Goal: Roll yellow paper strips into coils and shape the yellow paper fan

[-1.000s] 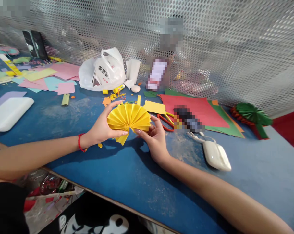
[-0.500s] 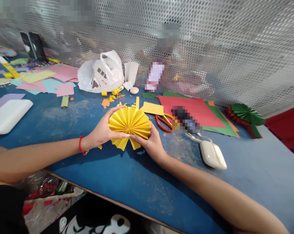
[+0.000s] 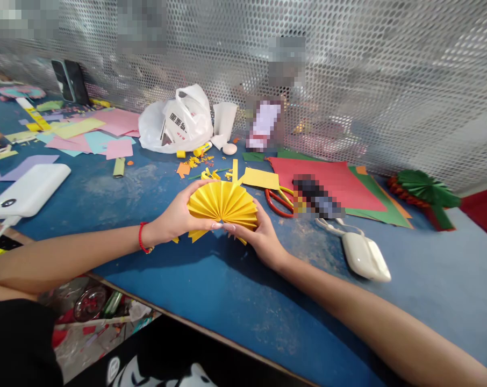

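Note:
A pleated yellow paper fan (image 3: 223, 205) is held upright just above the blue table (image 3: 211, 290). My left hand (image 3: 174, 217) grips its left side, thumb stretched across the lower front. On the right side, my right hand (image 3: 257, 234) pinches the fan, with its fingertips meeting the left thumb at the fan's bottom centre. The folds are spread into a half circle. A red cord bracelet (image 3: 142, 238) is on my left wrist.
Red-handled scissors (image 3: 279, 201) lie right of the fan beside red and green paper sheets (image 3: 332, 180). Also on the table: a white device with cable (image 3: 364, 255), a green pleated fan (image 3: 424, 188), a white plastic bag (image 3: 177, 123), a white power bank (image 3: 28, 191), pastel sheets (image 3: 90, 131). A perforated metal screen (image 3: 368, 80) stands behind.
My right hand has closed in on the fan's right side and the two halves have been brought together into one fuller half circle. The camera view has shifted slightly.

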`<state>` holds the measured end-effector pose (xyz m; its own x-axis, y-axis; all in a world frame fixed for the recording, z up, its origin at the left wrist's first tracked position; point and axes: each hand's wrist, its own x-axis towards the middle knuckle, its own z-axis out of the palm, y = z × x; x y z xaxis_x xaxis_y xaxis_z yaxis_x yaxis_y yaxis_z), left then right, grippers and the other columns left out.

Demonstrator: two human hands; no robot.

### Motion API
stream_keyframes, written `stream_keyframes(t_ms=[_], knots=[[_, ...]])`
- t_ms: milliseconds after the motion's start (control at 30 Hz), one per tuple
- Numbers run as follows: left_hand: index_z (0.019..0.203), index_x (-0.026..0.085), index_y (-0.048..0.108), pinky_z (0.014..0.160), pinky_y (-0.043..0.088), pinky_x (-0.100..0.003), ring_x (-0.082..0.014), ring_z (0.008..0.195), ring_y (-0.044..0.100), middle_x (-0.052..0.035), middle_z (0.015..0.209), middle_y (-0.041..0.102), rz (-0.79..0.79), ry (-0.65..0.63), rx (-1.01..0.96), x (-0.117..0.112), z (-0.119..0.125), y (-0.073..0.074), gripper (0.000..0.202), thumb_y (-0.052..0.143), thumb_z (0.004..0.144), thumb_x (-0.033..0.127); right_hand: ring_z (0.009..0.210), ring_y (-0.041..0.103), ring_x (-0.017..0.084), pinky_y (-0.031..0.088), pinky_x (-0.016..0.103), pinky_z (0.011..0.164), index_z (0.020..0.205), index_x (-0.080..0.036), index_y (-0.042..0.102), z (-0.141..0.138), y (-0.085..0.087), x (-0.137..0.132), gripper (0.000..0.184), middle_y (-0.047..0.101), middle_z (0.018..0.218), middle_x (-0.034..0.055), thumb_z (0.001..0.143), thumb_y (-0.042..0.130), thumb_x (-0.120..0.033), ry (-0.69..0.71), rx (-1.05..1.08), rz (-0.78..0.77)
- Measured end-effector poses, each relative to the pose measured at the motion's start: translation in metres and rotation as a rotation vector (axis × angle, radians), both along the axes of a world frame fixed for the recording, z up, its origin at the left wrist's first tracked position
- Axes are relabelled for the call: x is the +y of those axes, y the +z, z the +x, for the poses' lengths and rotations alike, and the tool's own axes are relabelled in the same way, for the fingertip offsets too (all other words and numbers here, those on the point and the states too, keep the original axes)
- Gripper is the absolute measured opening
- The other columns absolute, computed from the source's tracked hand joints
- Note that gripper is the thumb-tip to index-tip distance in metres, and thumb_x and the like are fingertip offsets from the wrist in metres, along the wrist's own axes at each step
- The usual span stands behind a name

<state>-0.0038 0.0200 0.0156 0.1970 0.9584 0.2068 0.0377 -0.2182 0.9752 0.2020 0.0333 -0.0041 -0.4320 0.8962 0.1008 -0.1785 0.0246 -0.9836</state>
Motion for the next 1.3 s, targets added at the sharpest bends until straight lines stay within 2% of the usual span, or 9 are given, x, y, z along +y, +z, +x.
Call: stream_keyframes(t_ms=[167,233,333,500,667,767,967,1133,1300], knots=[[0.130,0.023,0.050,0.096,0.059,-0.045,-0.0314,0.117,0.064,-0.0115,0.137,0.057,0.057,-0.051,0.023,-0.004,0.003,-0.003,0.076,0.086,0.063,0.019,0.060,0.063,0.011,0.056,0.025,0.058,0.112,-0.026,0.051,0.006,0.001,0.002,0.052,0.066,0.081,-0.0050,0.072,0.084,-0.034,-0.025,-0.045,0.006],[0.132,0.024,0.046,0.078,0.065,-0.037,-0.0246,0.095,0.072,-0.0102,0.125,0.063,0.004,-0.083,-0.018,-0.007,0.003,-0.004,0.077,0.084,0.066,0.018,0.051,0.057,0.009,0.051,0.022,0.051,0.114,-0.026,0.048,0.007,-0.001,0.004,0.054,0.064,0.072,-0.0075,0.074,0.083,-0.035,-0.064,-0.044,-0.004],[0.129,0.023,0.044,0.058,0.062,-0.028,-0.0150,0.065,0.068,-0.0055,0.102,0.068,-0.090,-0.132,-0.034,-0.010,0.001,-0.003,0.065,0.080,0.075,0.023,0.048,0.054,0.008,0.048,0.021,0.048,0.113,-0.026,0.049,0.008,-0.005,0.008,0.049,0.064,0.067,-0.0078,0.078,0.080,-0.036,-0.092,-0.015,-0.033],[0.109,0.017,0.058,0.058,0.058,-0.025,-0.0134,0.062,0.065,-0.0014,0.083,0.067,-0.060,-0.190,0.103,-0.011,-0.006,0.004,0.037,0.077,0.083,0.036,0.047,0.052,0.007,0.045,0.019,0.046,0.104,-0.024,0.058,0.008,-0.009,0.013,0.031,0.061,0.066,-0.0069,0.083,0.075,-0.040,-0.079,0.030,-0.069],[0.115,0.019,0.060,0.060,0.057,-0.026,-0.0175,0.071,0.068,-0.0049,0.094,0.069,0.050,-0.159,0.304,-0.012,-0.008,0.002,0.050,0.082,0.077,0.042,0.046,0.049,0.007,0.042,0.018,0.043,0.112,-0.025,0.063,0.010,-0.006,0.013,0.034,0.057,0.060,-0.0060,0.084,0.074,-0.042,-0.053,0.026,-0.072],[0.128,0.023,0.054,0.063,0.058,-0.027,-0.0191,0.076,0.070,-0.0053,0.100,0.070,0.064,-0.146,0.270,-0.015,-0.007,0.000,0.063,0.084,0.075,0.041,0.049,0.052,0.008,0.046,0.018,0.043,0.116,-0.026,0.063,0.010,-0.003,0.008,0.039,0.062,0.067,-0.0044,0.081,0.078,-0.038,-0.006,0.017,-0.039],[0.142,0.025,0.040,0.043,0.050,-0.019,-0.0113,0.044,0.059,0.0043,0.067,0.064,-0.029,-0.208,0.006,-0.011,-0.011,-0.001,0.073,0.080,0.082,0.038,0.055,0.060,0.011,0.054,0.021,0.044,0.111,-0.029,0.061,0.008,0.003,-0.012,0.041,0.066,0.079,-0.0027,0.075,0.083,-0.025,0.053,0.016,-0.003],[0.126,0.020,0.057,0.040,0.035,-0.018,-0.0082,0.040,0.048,0.0094,0.051,0.045,0.194,-0.158,0.114,-0.005,-0.017,-0.005,0.052,0.077,0.084,0.043,0.053,0.060,0.012,0.055,0.026,0.049,0.096,-0.026,0.067,0.012,0.002,-0.017,0.024,0.066,0.074,-0.0015,0.077,0.081,-0.026,0.124,-0.069,0.059],[0.113,0.018,0.065,0.046,0.032,-0.022,-0.0085,0.047,0.043,0.0071,0.052,0.048,0.485,-0.141,0.304,-0.006,-0.020,-0.005,0.041,0.074,0.086,0.047,0.058,0.057,0.012,0.050,0.024,0.053,0.085,-0.023,0.068,0.015,-0.002,-0.014,0.018,0.064,0.071,-0.0022,0.077,0.082,-0.032,0.150,-0.163,0.160]])
